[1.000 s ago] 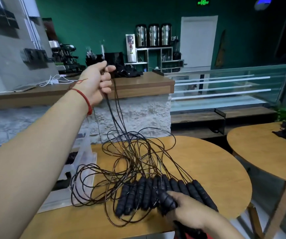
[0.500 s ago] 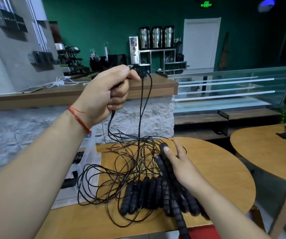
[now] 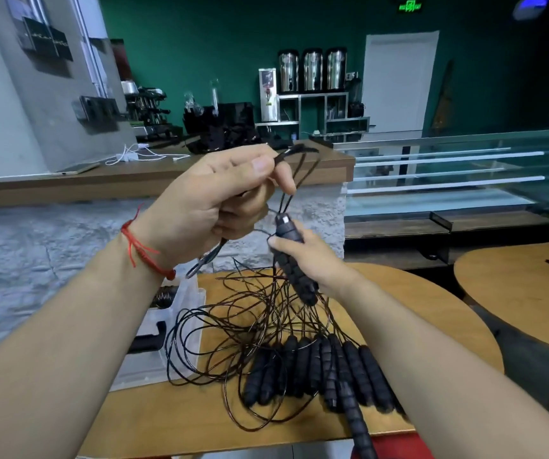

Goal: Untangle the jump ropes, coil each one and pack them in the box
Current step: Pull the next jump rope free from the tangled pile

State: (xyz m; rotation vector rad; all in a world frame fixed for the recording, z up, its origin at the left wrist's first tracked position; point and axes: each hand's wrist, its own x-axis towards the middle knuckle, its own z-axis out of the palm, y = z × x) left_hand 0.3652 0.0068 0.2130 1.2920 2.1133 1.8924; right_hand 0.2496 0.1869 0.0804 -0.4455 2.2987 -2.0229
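Early stage: left hand (image 3: 213, 207) pinches bunched cords (image 3: 205, 261) above the box (image 3: 154, 362), right hand (image 3: 316, 260) grips one handle (image 3: 299, 283), remaining ropes (image 3: 299, 366) lie tangled right of the box, none there coiled.

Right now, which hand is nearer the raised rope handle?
Right. The right hand grips the raised handle; the left hand pinches cords just above its top end.

Both forearms were bare, and a thin red string bracelet (image 3: 144, 256), knotted with loose ends, circled the wrist of the left hand (image 3: 213, 200).
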